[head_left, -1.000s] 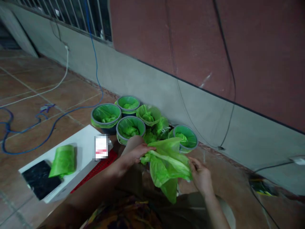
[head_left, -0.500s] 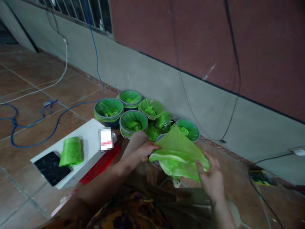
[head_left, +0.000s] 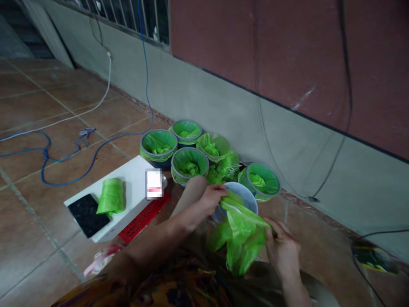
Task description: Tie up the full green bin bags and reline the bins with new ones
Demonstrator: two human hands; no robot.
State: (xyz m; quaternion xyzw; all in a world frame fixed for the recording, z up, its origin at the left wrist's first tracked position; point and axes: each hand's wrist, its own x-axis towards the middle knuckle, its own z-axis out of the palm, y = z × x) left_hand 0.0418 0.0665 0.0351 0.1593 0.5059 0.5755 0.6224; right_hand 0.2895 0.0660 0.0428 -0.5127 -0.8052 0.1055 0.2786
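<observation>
Bag (head_left: 241, 234) is held, lower centre | one end pinched by left hand (head_left: 213, 199), other by right hand (head_left: 283, 244), both closed | roll (head_left: 111, 195) is set on box (head_left: 136, 181), lower left

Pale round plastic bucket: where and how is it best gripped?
Probably pinch the pale round plastic bucket by its right rim, coming from above right: the circular edge is exposed there, while the left hand and thin green plastic bag overlap its left and near sides.
</observation>
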